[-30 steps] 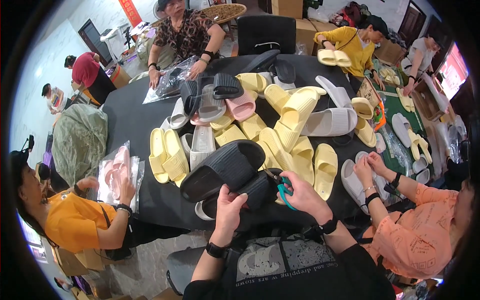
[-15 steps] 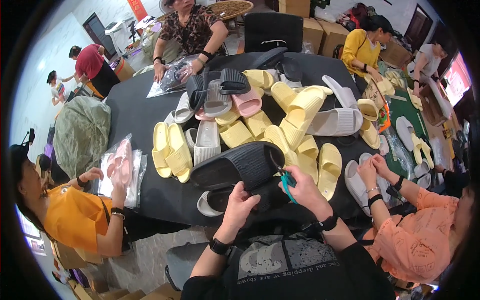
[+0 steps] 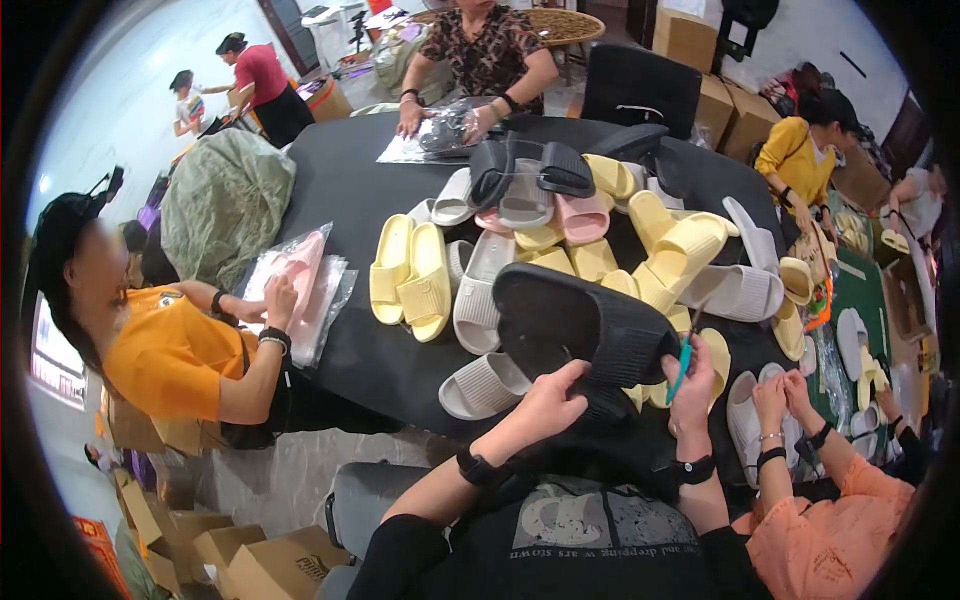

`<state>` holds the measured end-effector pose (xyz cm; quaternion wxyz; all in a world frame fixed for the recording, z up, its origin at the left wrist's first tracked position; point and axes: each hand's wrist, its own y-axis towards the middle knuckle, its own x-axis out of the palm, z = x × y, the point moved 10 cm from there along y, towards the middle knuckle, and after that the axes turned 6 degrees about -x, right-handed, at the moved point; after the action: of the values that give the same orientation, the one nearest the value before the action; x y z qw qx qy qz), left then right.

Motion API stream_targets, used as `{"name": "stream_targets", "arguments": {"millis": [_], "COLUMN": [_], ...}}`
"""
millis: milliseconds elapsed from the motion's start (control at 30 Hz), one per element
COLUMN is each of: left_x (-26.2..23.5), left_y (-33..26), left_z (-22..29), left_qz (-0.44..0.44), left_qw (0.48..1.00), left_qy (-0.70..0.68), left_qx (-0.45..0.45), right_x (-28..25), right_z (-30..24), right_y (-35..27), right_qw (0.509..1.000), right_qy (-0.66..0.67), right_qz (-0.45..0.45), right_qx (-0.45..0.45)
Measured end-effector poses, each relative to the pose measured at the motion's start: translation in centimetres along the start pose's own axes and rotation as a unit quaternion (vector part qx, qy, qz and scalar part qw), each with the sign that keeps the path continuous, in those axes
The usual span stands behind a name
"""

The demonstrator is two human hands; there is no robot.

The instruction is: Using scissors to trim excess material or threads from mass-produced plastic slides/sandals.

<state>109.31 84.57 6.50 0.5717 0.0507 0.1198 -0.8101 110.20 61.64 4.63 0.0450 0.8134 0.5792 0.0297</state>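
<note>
Fingers of left hand (image 3: 545, 405) (tips hidden) — behind black slipper (image 3: 580, 330).

Clear plastic bags (image 3: 300, 285) at my table's (image 3: 350, 180) left edge, another clear bag (image 3: 440, 135) at its far edge, brown cardboard boxes (image 3: 700, 40) beyond.
</note>
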Motion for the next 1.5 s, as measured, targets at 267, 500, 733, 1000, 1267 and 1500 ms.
{"name": "stream_targets", "arguments": {"millis": [267,500,733,1000,1267,1500], "left_x": [-2.3,-2.0,-7.8,-14.3,-14.9,-15.1], "left_y": [-0.7,-2.3,-3.9,-5.7,-5.3,-5.2], "left_z": [3.1,-1.7,-2.3,-16.6,-18.1,-18.7], "left_qz": [0.033,-0.020,0.205,0.287,0.325,0.285], "left_qw": [0.924,0.835,0.881,0.939,0.925,0.950], "left_qy": [0.365,0.518,0.405,0.133,0.152,0.015], "left_qx": [0.113,0.185,0.132,-0.132,-0.123,-0.124], "right_x": [-2.4,-3.7,-4.7,-1.6,4.4,6.1], "right_z": [-0.9,-0.9,-0.9,-0.9,3.5,4.6], "right_y": [1.4,2.4,3.6,5.8,4.5,2.3], "right_qw": [0.998,0.996,0.993,0.979,0.966,0.971], "right_qy": [0.040,-0.057,-0.094,-0.118,-0.101,-0.054], "right_qz": [0.019,-0.027,-0.074,-0.164,-0.233,-0.229], "right_qx": [-0.045,-0.060,-0.004,0.006,0.054,0.050]}}
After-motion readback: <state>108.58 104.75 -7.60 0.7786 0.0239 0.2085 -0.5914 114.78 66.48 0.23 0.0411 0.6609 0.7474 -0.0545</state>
